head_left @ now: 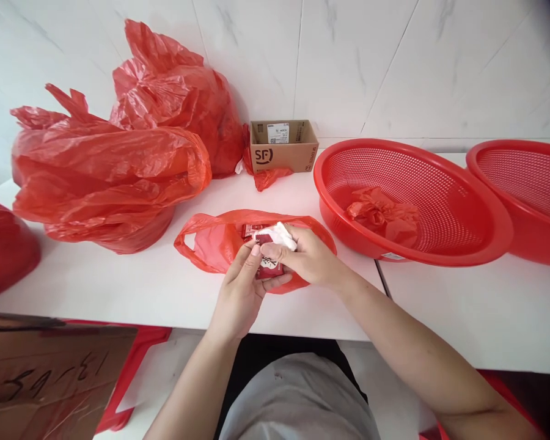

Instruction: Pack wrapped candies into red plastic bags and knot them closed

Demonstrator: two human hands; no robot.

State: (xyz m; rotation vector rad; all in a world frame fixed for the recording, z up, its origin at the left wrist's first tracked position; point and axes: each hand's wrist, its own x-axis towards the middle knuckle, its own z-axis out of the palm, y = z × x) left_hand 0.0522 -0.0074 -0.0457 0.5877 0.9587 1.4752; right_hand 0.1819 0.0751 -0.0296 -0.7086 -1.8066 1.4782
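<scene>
From the head camera, an open red bag (209, 244) lies on the white counter (201, 308), its handle loop spread to the left, and both hands are over its mouth. The left hand (242, 278) has its grip closed on a dark red packet (269, 269) with white printing, held over the near middle part of the open red bag. The right hand (312, 252) comes in from the right side of that bag; its grip is closed on a bunched white cloth (280, 234), and its thumb rests over the packet. Just beyond the fingers, inside the bag, a printed packet (253, 230) shows in part. Behind the bag stands a small carton (284, 160) marked SF, with a red plastic scrap (271, 178) at its foot. To the bag's left and rear are a bulging red sack (105, 183) and a taller red sack (178, 101). Right of the bag sits a red perforated basket (462, 211) with a crumpled red bag (385, 214) in it, and farther right a second basket (531, 223). Below and left of the bag, lower than the counter, is a brown cardboard box (50, 379) with dark handwriting.
</scene>
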